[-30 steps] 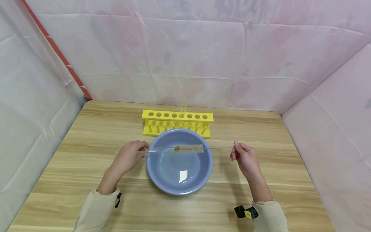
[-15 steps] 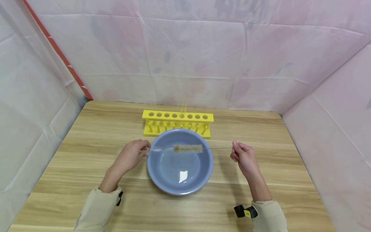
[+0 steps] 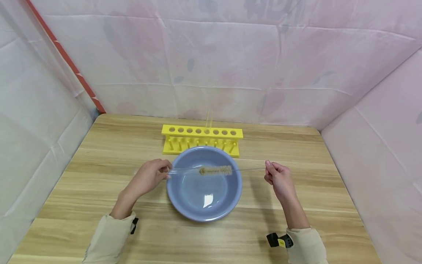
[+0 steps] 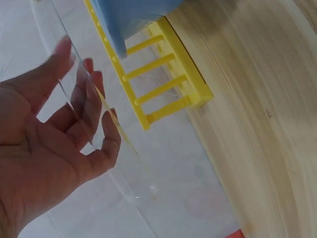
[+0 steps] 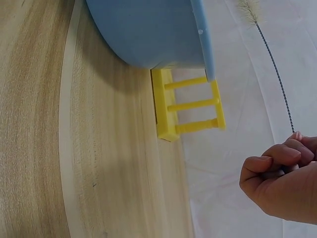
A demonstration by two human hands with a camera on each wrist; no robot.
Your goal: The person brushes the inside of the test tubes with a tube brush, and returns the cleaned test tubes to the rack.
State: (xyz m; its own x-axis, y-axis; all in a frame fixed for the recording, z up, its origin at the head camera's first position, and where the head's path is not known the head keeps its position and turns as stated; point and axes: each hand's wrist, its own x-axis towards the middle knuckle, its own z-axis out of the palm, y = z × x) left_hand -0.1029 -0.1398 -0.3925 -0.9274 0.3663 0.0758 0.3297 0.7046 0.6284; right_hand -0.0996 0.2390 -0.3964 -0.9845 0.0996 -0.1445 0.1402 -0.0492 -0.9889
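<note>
My left hand (image 3: 148, 178) holds a clear glass test tube (image 3: 182, 171) near the left rim of the blue basin (image 3: 174, 200). In the left wrist view, thumb and fingers curl round the tube (image 4: 131, 171). My right hand (image 3: 279, 179) pinches the thin twisted-wire handle of a test tube brush (image 3: 215, 170) to the right of the basin. The brush's pale bristles lie level above the basin, their tip at the tube's mouth; whether the tip is inside, I cannot tell. The right wrist view shows the wire (image 5: 277, 74) running up from the curled fingers.
Behind the basin stands a yellow test tube rack (image 3: 202, 131) with a row of holes and pegs; one clear tube (image 3: 208, 123) stands upright in it. Water appears to lie in the basin. Fabric walls (image 3: 217, 58) enclose the wooden table (image 3: 108, 146) at back and sides.
The brush shifts slightly left, then slightly right, with my right hand moving a little along with it. My left hand and the tube stay almost in place.
</note>
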